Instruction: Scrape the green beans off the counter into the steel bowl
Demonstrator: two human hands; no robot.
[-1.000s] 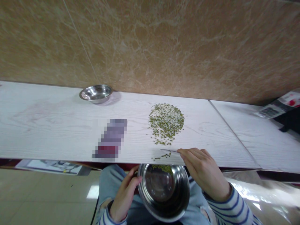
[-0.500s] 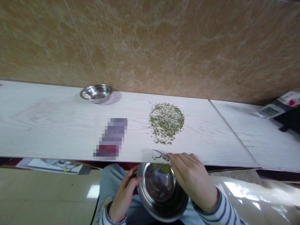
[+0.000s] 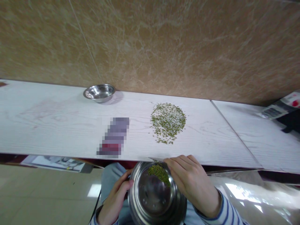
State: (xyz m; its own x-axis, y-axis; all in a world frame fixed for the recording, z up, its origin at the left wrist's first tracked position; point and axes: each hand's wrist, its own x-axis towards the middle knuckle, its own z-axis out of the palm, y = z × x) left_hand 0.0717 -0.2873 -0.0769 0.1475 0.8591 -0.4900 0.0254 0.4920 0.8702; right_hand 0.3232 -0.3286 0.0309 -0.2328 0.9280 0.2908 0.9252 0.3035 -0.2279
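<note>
My left hand (image 3: 116, 193) grips the left rim of a deep stainless steel bowl (image 3: 137, 203), thumb over the edge, in front of the table. Green beans that look like mung beans (image 3: 159, 174) lie in a heap on the far side inside the bowl. Over the bowl's far rim, at the table edge, my right hand (image 3: 191, 182) is closed on a thin flat card-like piece (image 3: 153, 159); most of it is hidden by the fingers. A few beans show beside this piece. Farther back, a round patch of scattered beans (image 3: 168, 122) covers part of the white table.
A small steel bowl (image 3: 99, 93) stands by the wall at the back left. A blurred-out dark rectangular object (image 3: 114, 134) lies left of the bean patch. At the far right is a black item with a clear printed packet (image 3: 276, 110). The table (image 3: 58, 125) meets a marbled wall.
The beans beside the flat piece have largely left the table edge, and the heap in the bowl is bigger. The bowl and my left hand have shifted slightly left and nearer me.
</note>
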